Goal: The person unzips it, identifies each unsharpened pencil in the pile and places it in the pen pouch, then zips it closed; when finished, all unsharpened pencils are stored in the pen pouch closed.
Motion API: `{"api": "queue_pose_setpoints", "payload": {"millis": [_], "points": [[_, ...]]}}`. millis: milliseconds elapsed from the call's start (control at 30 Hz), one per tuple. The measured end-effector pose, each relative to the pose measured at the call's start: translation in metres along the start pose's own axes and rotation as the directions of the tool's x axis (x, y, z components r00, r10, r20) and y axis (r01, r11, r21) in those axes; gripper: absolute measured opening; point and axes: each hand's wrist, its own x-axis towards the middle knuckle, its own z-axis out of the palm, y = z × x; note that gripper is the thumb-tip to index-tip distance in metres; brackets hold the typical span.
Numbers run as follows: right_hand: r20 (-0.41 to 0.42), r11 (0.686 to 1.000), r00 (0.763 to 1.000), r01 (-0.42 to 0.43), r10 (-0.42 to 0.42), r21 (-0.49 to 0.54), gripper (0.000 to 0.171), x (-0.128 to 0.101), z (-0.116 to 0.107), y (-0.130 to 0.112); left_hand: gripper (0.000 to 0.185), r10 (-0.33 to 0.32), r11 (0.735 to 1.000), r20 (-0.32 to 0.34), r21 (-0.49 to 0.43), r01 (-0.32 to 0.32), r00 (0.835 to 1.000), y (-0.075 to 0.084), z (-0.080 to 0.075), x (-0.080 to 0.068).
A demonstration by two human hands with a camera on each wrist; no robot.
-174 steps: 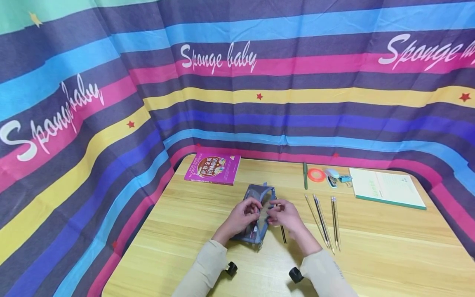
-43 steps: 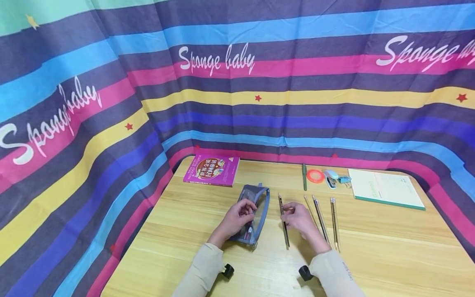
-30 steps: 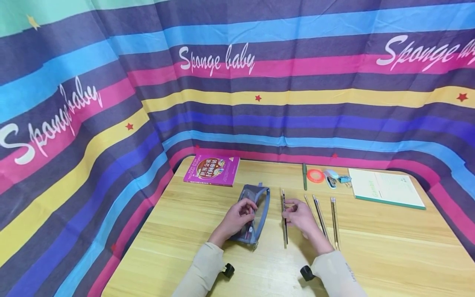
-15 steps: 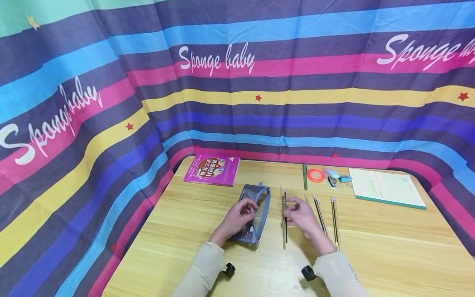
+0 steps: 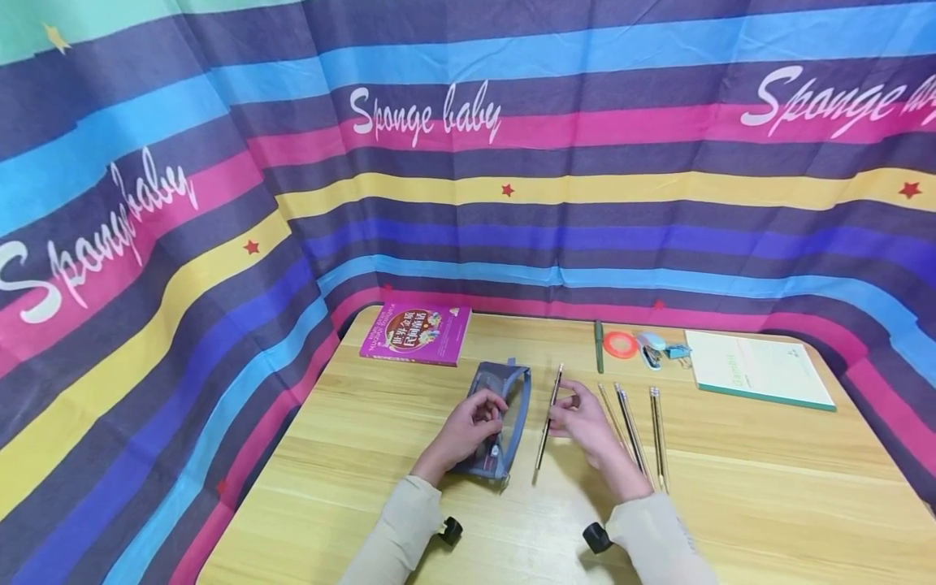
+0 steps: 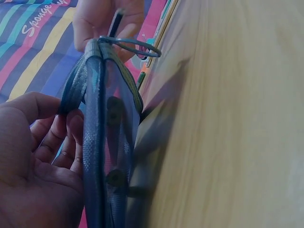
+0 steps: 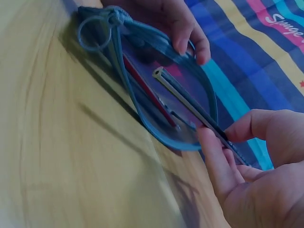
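My left hand point(image 5: 468, 431) grips the upper edge of a grey-blue mesh pencil case point(image 5: 515, 443) between thumb and fingers. The case lies on the table with its zipped mouth spread towards the right. A red item point(image 7: 147, 90) shows inside it in the right wrist view. Just to the right, my right hand point(image 5: 581, 414) pinches a black-and-gold pencil point(image 5: 547, 431) by its middle. It tilts, its lower end nearer the case. In the right wrist view its flat end overlaps the case's mouth; I cannot tell whether it touches, or whether a second pencil lies alongside.
Several pencils point(image 5: 660, 439) lie to the right of my right hand. Behind them are a green pen point(image 5: 599, 345), red tape point(image 5: 620, 345), a stapler point(image 5: 649, 353), a blue binder clip point(image 5: 678, 351) and a notebook point(image 5: 760, 370). A purple book point(image 5: 417, 333) lies back left.
Both hands were at the case's mouth earlier. My right hand has since taken the pencil from beside the case, held it upright-looking, then shifted slightly left and slanted it. The left stays put.
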Motion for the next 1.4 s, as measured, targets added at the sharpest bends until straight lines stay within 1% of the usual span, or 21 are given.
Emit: {"api": "queue_pose_setpoints", "payload": {"millis": [133, 233, 433, 667, 767, 900, 1033, 1267, 1400], "points": [[0.014, 0.999, 1.0, 0.011, -0.011, 0.05, 0.07, 0.002, 0.011, 0.003, 0.022, 0.009, 1.0, 0.002, 0.001, -0.009, 1.0, -0.001, -0.001, 0.0], [0.016, 0.997, 1.0, 0.015, -0.016, 0.076, 0.065, 0.003, 0.019, 0.005, 0.022, 0.016, 1.0, 0.004, 0.007, -0.016, 1.0, 0.0, 0.0, 0.0], [0.007, 0.995, 1.0, 0.017, -0.018, 0.095, 0.05, 0.004, 0.031, 0.008, 0.021, 0.022, 1.0, 0.01, 0.019, -0.022, 1.0, 0.0, 0.001, 0.001], [-0.022, 0.994, 1.0, 0.013, -0.011, 0.108, 0.045, 0.006, 0.037, 0.012, 0.022, 0.017, 1.0, 0.016, 0.02, -0.017, 1.0, -0.001, 0.001, 0.001], [-0.011, 0.992, 1.0, 0.004, -0.003, 0.125, 0.043, 0.007, 0.041, 0.014, 0.022, 0.013, 1.0, 0.01, 0.018, -0.013, 1.0, 0.0, 0.002, 0.001], [0.016, 0.99, 1.0, -0.015, 0.013, 0.137, 0.039, 0.005, 0.046, 0.016, 0.02, 0.034, 0.999, 0.014, 0.011, -0.034, 0.999, 0.0, 0.004, 0.001], [0.041, 0.99, 0.999, -0.037, 0.032, 0.134, 0.039, 0.003, 0.051, 0.018, 0.019, 0.046, 0.999, 0.025, -0.001, -0.046, 0.999, -0.001, 0.005, 0.001], [0.049, 0.991, 0.998, -0.044, 0.038, 0.129, 0.045, 0.003, 0.055, 0.019, 0.02, 0.005, 1.0, 0.022, 0.003, -0.005, 1.0, 0.0, 0.005, 0.001], [0.059, 0.991, 0.997, -0.055, 0.048, 0.122, 0.048, 0.004, 0.057, 0.02, 0.02, 0.001, 1.0, 0.018, -0.002, -0.001, 1.0, 0.001, 0.006, 0.001]]}}
